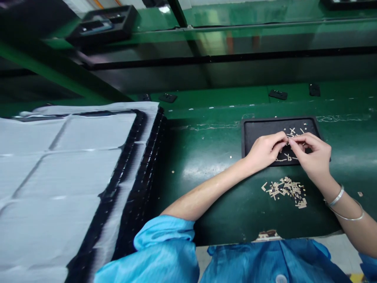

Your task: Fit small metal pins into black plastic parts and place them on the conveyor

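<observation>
Both hands meet over the right part of a shallow black tray (256, 131), which lies on the green table. My left hand (268, 149) has thumb and forefinger pinched, and whatever sits between them is too small to make out. Its fingertips touch those of my right hand (313, 151), also closed in a pinch, with its content hidden. Small beige strips (292, 130) are scattered in the tray around and under the fingers. Nearer my body, a loose pile of beige and dark little pieces (285, 188) rests on the table.
Stacked black trays with pale grey sheets (73, 157) fill the left side. Small black parts (278, 94) lie along the table's back edge, another black part (167, 97) further left. A dark tray (103, 25) sits on the upper shelf, beside a slanted green post (59, 70).
</observation>
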Tool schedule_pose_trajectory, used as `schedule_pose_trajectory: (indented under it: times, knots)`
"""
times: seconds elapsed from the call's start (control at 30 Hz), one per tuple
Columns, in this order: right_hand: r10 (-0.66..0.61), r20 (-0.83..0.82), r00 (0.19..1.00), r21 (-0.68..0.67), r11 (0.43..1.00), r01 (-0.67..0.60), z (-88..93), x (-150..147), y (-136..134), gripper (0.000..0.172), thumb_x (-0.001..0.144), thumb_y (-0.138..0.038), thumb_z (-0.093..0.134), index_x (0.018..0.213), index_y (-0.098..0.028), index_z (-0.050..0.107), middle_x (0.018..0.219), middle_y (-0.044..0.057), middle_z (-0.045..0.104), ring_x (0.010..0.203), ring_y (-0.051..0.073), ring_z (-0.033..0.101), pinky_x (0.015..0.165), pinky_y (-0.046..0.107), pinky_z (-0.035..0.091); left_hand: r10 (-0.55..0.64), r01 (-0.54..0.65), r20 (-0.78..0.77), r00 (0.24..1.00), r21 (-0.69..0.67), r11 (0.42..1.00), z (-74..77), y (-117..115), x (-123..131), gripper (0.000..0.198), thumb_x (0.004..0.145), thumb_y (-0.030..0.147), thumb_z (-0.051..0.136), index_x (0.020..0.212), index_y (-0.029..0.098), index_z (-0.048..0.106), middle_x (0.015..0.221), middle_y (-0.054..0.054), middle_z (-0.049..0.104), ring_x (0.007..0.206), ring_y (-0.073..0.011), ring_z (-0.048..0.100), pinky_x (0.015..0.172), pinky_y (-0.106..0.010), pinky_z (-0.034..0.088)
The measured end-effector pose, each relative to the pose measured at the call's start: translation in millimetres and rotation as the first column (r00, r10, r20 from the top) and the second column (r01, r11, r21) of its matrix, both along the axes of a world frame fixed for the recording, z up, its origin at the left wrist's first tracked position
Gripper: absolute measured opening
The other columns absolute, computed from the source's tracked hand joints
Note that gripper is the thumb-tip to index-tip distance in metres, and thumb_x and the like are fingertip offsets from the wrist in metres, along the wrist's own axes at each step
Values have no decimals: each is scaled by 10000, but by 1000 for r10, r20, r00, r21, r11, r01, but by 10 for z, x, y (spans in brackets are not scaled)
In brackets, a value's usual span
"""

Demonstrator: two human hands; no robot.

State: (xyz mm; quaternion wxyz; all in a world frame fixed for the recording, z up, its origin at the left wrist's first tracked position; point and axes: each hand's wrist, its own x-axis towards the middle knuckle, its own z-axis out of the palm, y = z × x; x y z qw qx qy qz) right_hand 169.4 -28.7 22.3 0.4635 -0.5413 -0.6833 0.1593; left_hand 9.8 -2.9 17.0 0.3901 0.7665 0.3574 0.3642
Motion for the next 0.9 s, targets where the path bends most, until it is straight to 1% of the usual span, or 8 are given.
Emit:
schedule_pose_trajectory:
  times: [0.1, 0.17, 0.37, 0.5, 0.6, 0.7, 0.8, 0.9]
  knots:
    - [12, 76, 997, 87, 996, -19, 20, -26, -12, 85, 794, -155, 621, 724, -196, 647, 615, -11, 580, 513, 99, 455, 492, 258, 384, -29, 30, 31, 999, -43, 999, 24, 0, 0, 115, 878, 114, 476, 781, 156, 522, 657, 37, 524, 619, -78, 491, 653, -205, 391]
    - [5, 109, 994, 106, 994, -16, 28, -35, -15, 91, 799, -149, 608, 726, -197, 635, 602, -18, 559, 511, 98, 451, 499, 259, 385, -45, 52, 73, 996, -90, 995, 42, 4, 0, 121, 871, 113, 485, 759, 154, 508, 638, 43, 516, 601, -71, 475, 646, -203, 383]
    - [-146, 120, 982, 44, 989, 142, -6, 45, 59, 55, 794, -186, 608, 747, -204, 630, 603, -30, 551, 498, 90, 461, 498, 239, 401, -12, 79, 260, 966, -249, 965, 48, 23, -3, 125, 873, 184, 500, 752, 155, 485, 610, 40, 518, 564, -64, 460, 611, -205, 386]
    - [-200, 148, 969, 5, 980, 201, -57, 113, 127, 49, 791, -204, 607, 750, -202, 634, 593, -30, 555, 478, 88, 462, 484, 242, 396, 37, 35, 270, 962, -256, 966, 35, 22, -1, 127, 887, 222, 488, 776, 162, 478, 608, 37, 515, 562, -67, 461, 599, -208, 384]
    - [-164, 204, 965, 51, 986, 157, -61, 109, 127, 83, 794, -164, 576, 807, -209, 644, 666, -5, 598, 549, 115, 519, 511, 261, 419, 50, 6, 231, 972, -235, 972, 31, 20, 3, 106, 896, 206, 469, 799, 164, 482, 614, 37, 519, 559, -69, 451, 598, -211, 373]
    - [-113, 239, 964, 156, 985, 77, -32, 72, 81, 104, 797, -142, 581, 837, -216, 642, 783, 30, 656, 620, 139, 562, 530, 284, 435, 73, -33, 191, 979, -208, 978, 34, 21, 8, 98, 893, 173, 471, 799, 162, 496, 616, 38, 519, 572, -74, 460, 612, -216, 374]
    - [-76, 298, 952, 247, 969, 0, -11, 45, 27, 87, 801, -151, 623, 840, -227, 638, 811, 44, 680, 684, 169, 602, 578, 314, 455, 79, -62, 111, 991, -143, 988, 36, 18, 14, 109, 889, 147, 479, 786, 159, 514, 623, 37, 523, 585, -80, 472, 626, -222, 379]
    - [-56, 360, 931, 277, 959, -50, -20, 43, 2, 96, 807, -158, 639, 864, -234, 642, 822, 51, 690, 762, 197, 638, 602, 327, 470, 73, -72, 22, 997, -65, 995, 21, 12, 20, 108, 889, 143, 482, 798, 160, 539, 651, 28, 548, 621, -95, 513, 635, -226, 390]
